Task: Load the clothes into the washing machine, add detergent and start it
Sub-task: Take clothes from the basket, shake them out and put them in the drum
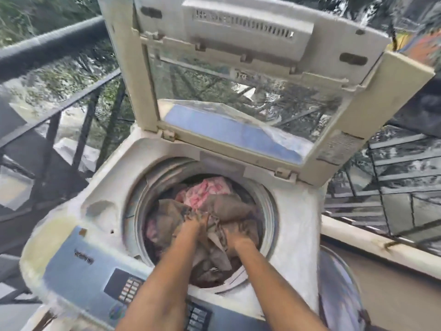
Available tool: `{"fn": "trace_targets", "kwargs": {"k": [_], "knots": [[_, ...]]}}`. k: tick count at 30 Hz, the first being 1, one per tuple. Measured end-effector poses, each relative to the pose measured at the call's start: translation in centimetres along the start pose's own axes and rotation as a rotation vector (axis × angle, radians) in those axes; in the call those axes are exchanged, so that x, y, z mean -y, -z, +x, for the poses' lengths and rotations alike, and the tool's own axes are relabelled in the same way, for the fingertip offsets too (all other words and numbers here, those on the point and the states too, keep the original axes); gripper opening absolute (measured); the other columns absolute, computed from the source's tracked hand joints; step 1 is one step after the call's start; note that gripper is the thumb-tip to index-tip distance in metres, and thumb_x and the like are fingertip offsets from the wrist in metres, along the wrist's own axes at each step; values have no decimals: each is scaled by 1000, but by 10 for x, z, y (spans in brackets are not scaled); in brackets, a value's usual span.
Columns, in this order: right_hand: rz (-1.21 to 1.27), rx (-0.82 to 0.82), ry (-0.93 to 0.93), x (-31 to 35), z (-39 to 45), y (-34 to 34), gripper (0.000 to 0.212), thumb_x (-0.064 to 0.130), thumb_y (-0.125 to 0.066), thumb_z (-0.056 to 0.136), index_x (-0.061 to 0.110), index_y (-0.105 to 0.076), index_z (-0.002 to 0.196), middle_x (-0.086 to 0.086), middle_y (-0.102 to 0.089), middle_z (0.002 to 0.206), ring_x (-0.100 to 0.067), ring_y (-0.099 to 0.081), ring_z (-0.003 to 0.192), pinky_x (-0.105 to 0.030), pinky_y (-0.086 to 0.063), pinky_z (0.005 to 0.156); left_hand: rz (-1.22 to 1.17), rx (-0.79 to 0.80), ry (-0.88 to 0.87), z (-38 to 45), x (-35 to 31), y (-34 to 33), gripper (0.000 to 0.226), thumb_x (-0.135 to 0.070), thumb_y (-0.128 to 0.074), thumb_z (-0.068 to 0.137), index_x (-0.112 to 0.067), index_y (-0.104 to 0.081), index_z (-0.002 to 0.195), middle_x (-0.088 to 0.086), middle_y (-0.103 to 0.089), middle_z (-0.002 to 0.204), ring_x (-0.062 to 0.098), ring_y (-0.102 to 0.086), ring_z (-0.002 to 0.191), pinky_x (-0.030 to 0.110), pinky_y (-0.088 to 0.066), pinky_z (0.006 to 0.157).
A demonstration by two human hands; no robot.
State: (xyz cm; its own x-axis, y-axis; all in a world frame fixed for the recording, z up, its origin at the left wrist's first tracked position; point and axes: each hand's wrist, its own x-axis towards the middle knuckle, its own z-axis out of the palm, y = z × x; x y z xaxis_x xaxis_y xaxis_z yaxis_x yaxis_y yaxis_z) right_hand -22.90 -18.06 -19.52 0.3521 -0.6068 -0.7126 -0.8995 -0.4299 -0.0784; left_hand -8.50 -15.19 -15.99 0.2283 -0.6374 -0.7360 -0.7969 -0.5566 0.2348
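The control panel (114, 271) at 7 o'clock carries print too blurred to read. In the washing machine (296, 211) drum, the left hand (194, 223) and right hand (236, 237) press into brown clothes (229, 206); their fingers are buried, grip unclear. The lid (238, 68) stands open at 12 o'clock.

Both bare forearms reach forward and down, close together and nearly parallel. The left hand (195, 222) and right hand (235, 236) sit side by side, palms down, fingers curled under and partly hidden, each grip closed on cloth (214, 225).
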Motion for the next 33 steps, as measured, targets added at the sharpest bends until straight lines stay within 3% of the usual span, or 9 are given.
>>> {"fn": "trace_targets", "kwargs": {"k": [2,5,10,13,17,20,24,28,33], "knots": [[13,102,85,-5,-21,31,85,27,-66,84,23,-11,149,-20,-4,155,-40,-18,141,-46,-23,114,20,81,18,-19,-8,27,114,-60,-75,64,-18,-13,150,6,-18,156,28,-26,140,38,-32,111],[130,109,174,-19,-66,77,74,18,-71,80,16,-34,143,-10,-39,146,-28,-41,132,-33,-33,106,-54,118,65,-47,-26,70,71,-39,-57,91,-9,-25,147,5,-32,151,25,-38,135,31,-34,106],[469,-506,89,-60,-137,116,35,29,-55,91,26,-57,126,-7,-62,123,-26,-57,113,-32,-45,87,-580,-47,-130,-54,-82,103,37,-39,-60,85,-16,-61,115,-2,-60,118,21,-58,110,30,-53,90],[648,-763,-55,-96,-175,127,30,23,-50,93,24,-60,120,-13,-66,112,-33,-60,105,-36,-46,78,-384,25,-494,-87,-169,102,35,-22,-60,91,-9,-55,122,-1,-57,112,14,-58,91,10,-51,66],[821,-898,-214,-164,-205,101,26,19,-48,92,23,-62,114,-15,-68,104,-33,-61,98,-33,-43,68,-180,17,-759,-133,-261,62,28,-15,-60,90,-2,-59,116,9,-60,94,11,-53,69,13,-41,53],[937,-880,-337,-215,-213,52,24,16,-51,89,21,-64,108,-12,-69,98,-32,-63,93,-32,-43,68,-143,38,-764,-134,-297,5,21,-2,-53,90,4,-61,109,15,-63,84,8,-58,62,11,-41,48],[1060,-771,-495,-285,-202,-41,27,16,-48,92,20,-65,113,-12,-68,105,-32,-62,97,-32,-44,70,-40,100,-711,-104,-339,-103,25,-9,-52,89,1,-64,108,19,-65,107,30,-62,100,32,-46,80],[1133,-620,-547,-326,-157,-157,28,7,-46,91,26,-64,103,-9,-68,98,-32,-63,90,-35,-44,74,26,153,-588,-36,-338,-244,26,-10,-46,89,0,-63,105,20,-64,108,32,-60,103,38,-48,84],[1071,-293,-593,-360,-61,-299,32,10,-38,95,13,-59,119,-8,-61,122,-25,-55,112,-28,-41,91,63,178,-407,54,-306,-401,17,-9,-39,89,-4,-55,95,19,-64,100,35,-61,96,41,-51,78]]}}
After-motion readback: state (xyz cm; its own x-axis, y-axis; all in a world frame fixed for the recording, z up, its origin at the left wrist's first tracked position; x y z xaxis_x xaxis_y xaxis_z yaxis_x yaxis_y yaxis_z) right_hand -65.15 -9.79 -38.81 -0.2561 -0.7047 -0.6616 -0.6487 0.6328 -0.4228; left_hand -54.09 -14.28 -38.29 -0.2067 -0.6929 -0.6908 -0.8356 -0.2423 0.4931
